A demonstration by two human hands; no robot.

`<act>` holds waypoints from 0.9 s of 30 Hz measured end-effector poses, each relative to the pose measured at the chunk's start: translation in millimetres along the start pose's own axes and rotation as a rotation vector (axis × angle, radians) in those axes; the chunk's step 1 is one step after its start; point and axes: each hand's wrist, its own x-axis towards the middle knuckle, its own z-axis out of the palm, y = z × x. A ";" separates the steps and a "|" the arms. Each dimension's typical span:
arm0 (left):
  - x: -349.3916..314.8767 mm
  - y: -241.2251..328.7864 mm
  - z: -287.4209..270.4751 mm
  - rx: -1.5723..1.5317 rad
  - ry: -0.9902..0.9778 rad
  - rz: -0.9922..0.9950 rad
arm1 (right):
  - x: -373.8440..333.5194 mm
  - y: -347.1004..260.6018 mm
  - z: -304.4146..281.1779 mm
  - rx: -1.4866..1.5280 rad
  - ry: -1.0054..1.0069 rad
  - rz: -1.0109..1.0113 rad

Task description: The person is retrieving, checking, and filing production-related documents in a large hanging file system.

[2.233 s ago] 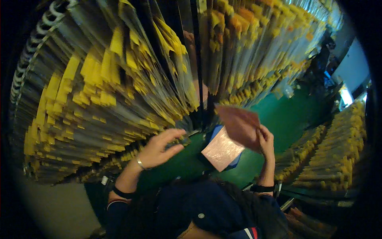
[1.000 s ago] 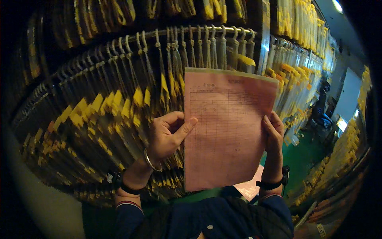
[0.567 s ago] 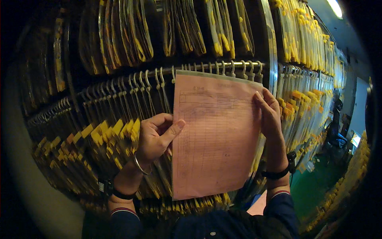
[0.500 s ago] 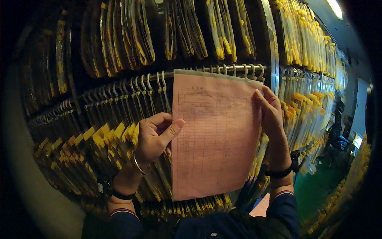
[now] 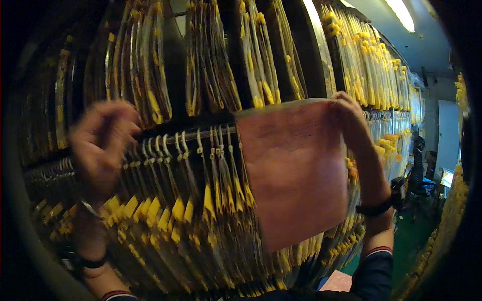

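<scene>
Pink paper (image 5: 298, 175) hangs from the gripping right hand (image 5: 349, 111), left hand (image 5: 103, 138) raised apart, blurred, its grip unclear

No writing can be read: the pink sheet (image 5: 301, 175) is too blurred, and the yellow tags (image 5: 178, 209) behind it and the pink paper (image 5: 337, 282) at the lower edge are too small to make out.

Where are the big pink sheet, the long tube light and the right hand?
Big pink sheet (image 5: 298, 175): head view, middle of its face.
Long tube light (image 5: 400, 14): head view, glowing middle.
Right hand (image 5: 349, 113): head view, hand's middle.
</scene>
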 end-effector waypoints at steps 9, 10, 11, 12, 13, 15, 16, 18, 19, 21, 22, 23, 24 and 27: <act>86.7 -44.8 78.1 0.618 -0.065 0.710 | 96.3 -9.5 96.3 -0.870 -0.118 -0.763; 89.5 -57.7 95.6 0.638 -0.135 0.758 | 91.9 -13.0 114.1 -1.038 -0.187 -0.820; 93.5 -75.1 116.5 0.653 -0.207 0.800 | 94.8 -11.1 123.3 -1.210 -0.263 -0.869; 96.1 -89.2 134.2 0.658 -0.214 0.853 | 106.3 -1.9 123.5 -1.215 -0.267 -0.873; 98.4 -99.6 149.6 0.662 -0.220 0.903 | 121.1 10.6 126.8 -1.268 -0.298 -0.935; 103.9 -114.5 176.4 0.613 -0.262 0.887 | 140.5 22.2 121.9 -1.330 -0.341 -0.997; 106.0 -118.4 185.8 0.608 -0.284 0.909 | 144.9 23.4 115.1 -1.330 -0.315 -0.992; 108.5 -124.0 199.4 0.601 -0.312 0.938 | 146.9 24.2 104.7 -1.276 -0.261 -0.987; 109.7 -126.1 203.4 0.589 -0.310 0.927 | 145.5 24.8 103.4 -1.286 -0.275 -0.980; 112.1 -126.1 208.1 0.748 -0.492 0.821 | 141.2 21.5 98.7 -1.308 -0.276 -0.846; 111.2 -126.5 211.1 0.739 -0.488 0.821 | 143.7 25.9 95.5 -1.276 -0.263 -0.893; 109.9 -126.5 213.5 0.739 -0.467 0.839 | 142.8 26.4 92.7 -1.284 -0.264 -0.891; 109.9 -128.3 213.7 0.740 -0.446 0.852 | 143.1 27.4 93.4 -1.275 -0.258 -0.890; 111.3 -132.8 211.3 0.738 -0.477 0.836 | 146.6 28.9 93.2 -1.276 -0.259 -0.908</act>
